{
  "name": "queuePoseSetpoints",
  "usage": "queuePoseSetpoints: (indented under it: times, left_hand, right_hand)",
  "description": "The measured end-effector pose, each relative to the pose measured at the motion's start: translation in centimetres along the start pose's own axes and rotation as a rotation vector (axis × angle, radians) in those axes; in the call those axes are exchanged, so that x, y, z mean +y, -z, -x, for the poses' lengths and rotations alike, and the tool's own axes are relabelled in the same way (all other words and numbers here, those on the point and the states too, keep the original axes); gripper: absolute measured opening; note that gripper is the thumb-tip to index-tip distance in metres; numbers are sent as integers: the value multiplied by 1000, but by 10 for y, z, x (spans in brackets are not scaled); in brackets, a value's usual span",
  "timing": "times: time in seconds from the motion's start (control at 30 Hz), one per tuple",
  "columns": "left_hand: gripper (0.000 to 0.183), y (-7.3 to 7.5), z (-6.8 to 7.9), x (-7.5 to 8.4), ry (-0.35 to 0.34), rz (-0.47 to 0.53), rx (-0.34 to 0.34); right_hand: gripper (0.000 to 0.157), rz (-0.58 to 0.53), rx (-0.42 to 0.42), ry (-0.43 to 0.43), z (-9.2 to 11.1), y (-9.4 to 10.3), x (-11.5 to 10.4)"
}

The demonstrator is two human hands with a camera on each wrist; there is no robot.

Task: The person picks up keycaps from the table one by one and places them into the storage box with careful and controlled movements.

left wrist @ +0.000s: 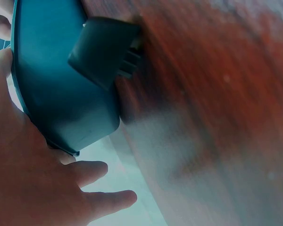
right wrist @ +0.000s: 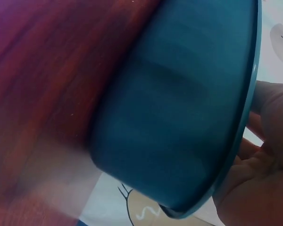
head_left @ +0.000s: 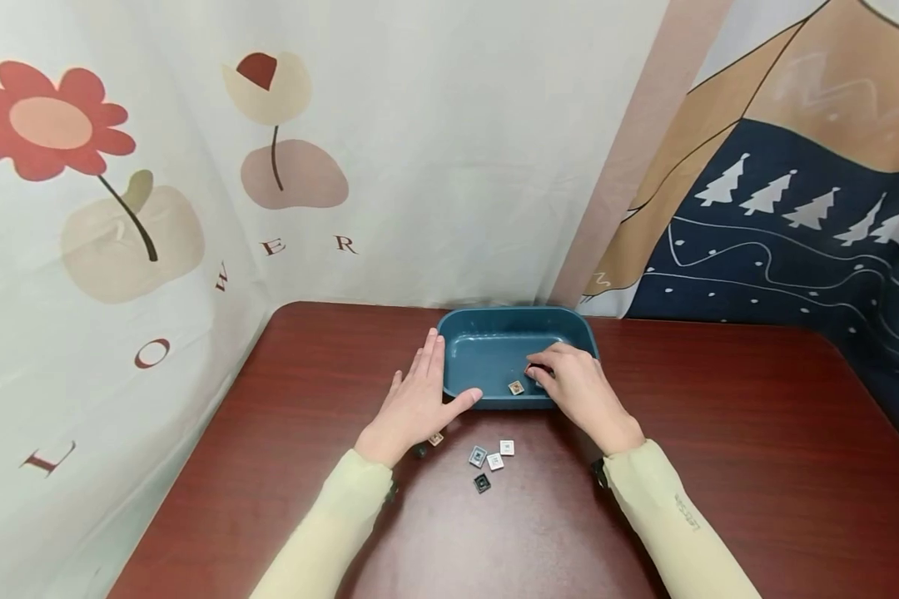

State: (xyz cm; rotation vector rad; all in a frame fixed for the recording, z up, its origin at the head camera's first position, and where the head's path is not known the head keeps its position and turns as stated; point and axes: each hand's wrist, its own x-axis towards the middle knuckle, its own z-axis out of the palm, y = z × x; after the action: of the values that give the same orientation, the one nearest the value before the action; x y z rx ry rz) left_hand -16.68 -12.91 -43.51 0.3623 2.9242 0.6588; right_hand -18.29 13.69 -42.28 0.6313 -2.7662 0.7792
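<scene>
A blue plastic basin stands near the table's back edge. My left hand lies along its left front corner, fingers straight, thumb over the front rim. Inside the basin, my right hand pinches a small dark reddish keycap at its fingertips, mostly hidden by the fingers. A tan keycap lies on the basin floor just left of that hand. On the table in front are white keycaps, a grey-blue keycap and a black keycap. A dark green keycap shows close up in the left wrist view.
Beside my left wrist sits another tan keycap, partly covered by the hand. The reddish-brown table meets a printed curtain right behind the basin.
</scene>
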Motion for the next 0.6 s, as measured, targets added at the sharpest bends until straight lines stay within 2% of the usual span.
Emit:
queuePoseSetpoints:
  times: [0.23,0.47,0.6]
  left_hand:
    - [112,0,-3,1,-3,12,-7]
    - [111,1,-3,2,-4,13,-13]
    - [111,0,-1,0,6,10,-17]
  right_hand:
    - [22,16,-82,-80,-12,2,0]
    - [21,-21,-166,-167,-19,-2,2]
    - [21,-30,-193,-186,-20,-5,2]
